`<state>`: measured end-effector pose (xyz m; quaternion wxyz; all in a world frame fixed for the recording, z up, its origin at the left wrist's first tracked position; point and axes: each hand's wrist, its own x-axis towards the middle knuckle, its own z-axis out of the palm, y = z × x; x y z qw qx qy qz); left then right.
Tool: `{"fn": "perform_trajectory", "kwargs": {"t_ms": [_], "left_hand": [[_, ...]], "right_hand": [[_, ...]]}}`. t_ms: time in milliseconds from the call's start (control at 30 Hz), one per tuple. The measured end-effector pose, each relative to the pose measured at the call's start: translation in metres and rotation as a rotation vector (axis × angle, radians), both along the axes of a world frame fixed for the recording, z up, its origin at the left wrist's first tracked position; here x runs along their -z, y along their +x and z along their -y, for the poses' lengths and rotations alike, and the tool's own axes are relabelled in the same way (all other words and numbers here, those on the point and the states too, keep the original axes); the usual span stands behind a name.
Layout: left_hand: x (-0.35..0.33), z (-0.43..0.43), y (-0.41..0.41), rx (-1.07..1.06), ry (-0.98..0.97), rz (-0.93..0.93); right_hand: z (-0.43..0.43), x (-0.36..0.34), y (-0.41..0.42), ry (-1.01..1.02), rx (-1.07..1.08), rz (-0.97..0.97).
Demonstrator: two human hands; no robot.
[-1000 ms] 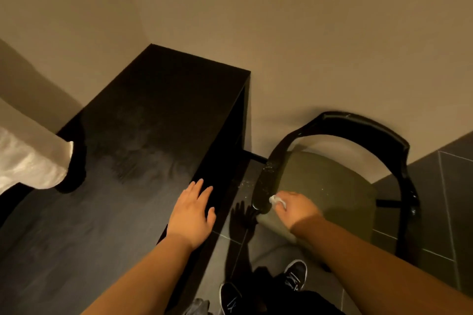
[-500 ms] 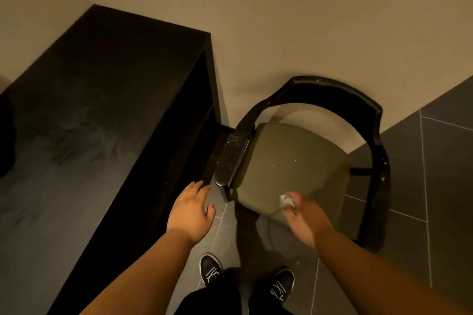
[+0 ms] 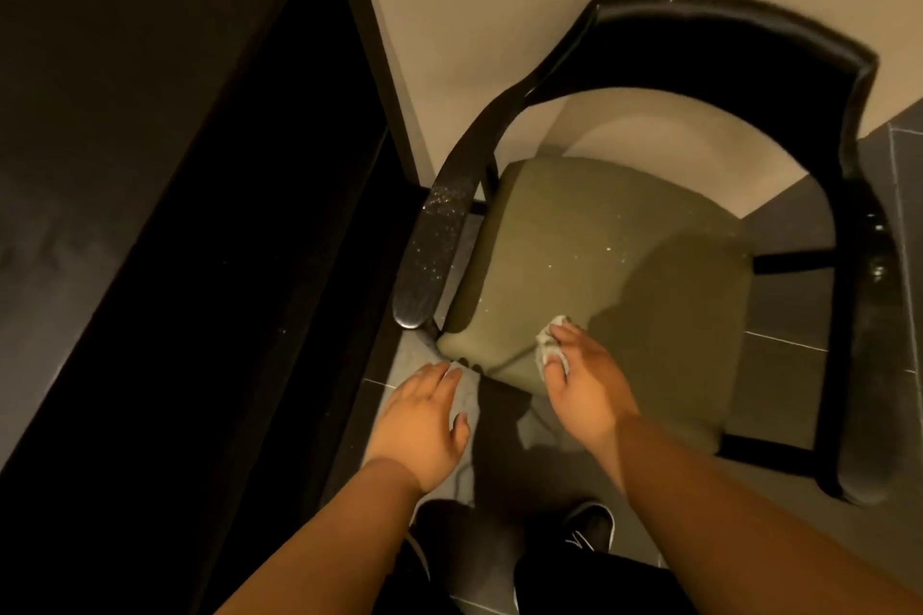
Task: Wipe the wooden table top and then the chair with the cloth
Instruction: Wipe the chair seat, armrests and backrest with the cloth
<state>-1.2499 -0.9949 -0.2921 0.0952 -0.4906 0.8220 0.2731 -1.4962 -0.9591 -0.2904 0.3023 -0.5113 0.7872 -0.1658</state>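
From the head camera, the right hand (image 3: 584, 385) holds a small crumpled pale cloth (image 3: 549, 347), its fingers curled over the cloth and pressing it onto the front edge of the olive-green seat cushion (image 3: 624, 255) of the black armchair (image 3: 724, 40). The left hand (image 3: 424, 420) is spread with relaxed fingers and holds nothing. It hangs above the grey floor tiles (image 3: 789, 315), just short of the seat's near corner; it seems to touch nothing, though the dim light leaves that unsure. The chair's nearer armrest (image 3: 434, 255) carries pale specks, and more dot the cushion. The dark wooden table top (image 3: 125, 115) fills the left side, next to the chair. Dark shoes (image 3: 592, 527) show below.
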Motion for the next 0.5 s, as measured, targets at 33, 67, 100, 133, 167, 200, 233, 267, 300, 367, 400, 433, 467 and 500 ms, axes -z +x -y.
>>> {"fn": "perform_trajectory", "kwargs": {"t_ms": [33, 67, 100, 133, 167, 200, 233, 267, 300, 367, 400, 433, 467, 500], "left_hand": [[0.014, 0.003, 0.000, -0.002, -0.024, -0.015], [0.027, 0.005, -0.001, -0.007, -0.045, -0.033], [0.038, 0.008, -0.001, -0.015, -0.061, -0.049], [0.046, 0.012, -0.002, -0.023, -0.072, -0.061], [0.054, 0.015, -0.004, -0.031, -0.082, -0.077], [0.061, 0.020, -0.006, -0.044, -0.089, -0.101], [0.067, 0.024, -0.009, -0.060, -0.095, -0.136], [0.073, 0.029, -0.013, -0.074, -0.106, -0.182], [0.080, 0.035, -0.018, -0.074, -0.119, -0.232], [0.094, 0.046, -0.028, -0.044, -0.142, -0.287], [0.103, 0.050, -0.032, -0.033, -0.166, -0.283], [0.113, 0.051, -0.035, -0.027, -0.207, -0.274], [0.123, 0.049, -0.037, -0.020, -0.249, -0.260], [0.133, 0.045, -0.038, -0.012, -0.283, -0.252]], "right_hand": [[0.007, 0.016, 0.002, -0.031, -0.021, -0.003], [0.015, 0.031, 0.005, -0.072, -0.056, -0.013], [0.022, 0.047, 0.007, -0.105, -0.113, -0.037], [0.028, 0.061, 0.010, -0.115, -0.177, -0.077], [0.035, 0.073, 0.011, -0.116, -0.238, -0.124], [0.041, 0.086, 0.012, -0.116, -0.288, -0.159], [0.048, 0.096, 0.012, -0.111, -0.328, -0.183], [0.056, 0.105, 0.011, -0.094, -0.370, -0.202], [0.064, 0.112, 0.011, -0.092, -0.412, -0.238], [0.080, 0.121, 0.006, -0.112, -0.474, -0.312], [0.087, 0.122, 0.005, -0.127, -0.478, -0.331], [0.094, 0.123, 0.004, -0.152, -0.469, -0.346], [0.099, 0.126, 0.003, -0.195, -0.457, -0.362], [0.103, 0.128, 0.002, -0.229, -0.450, -0.374]]}}
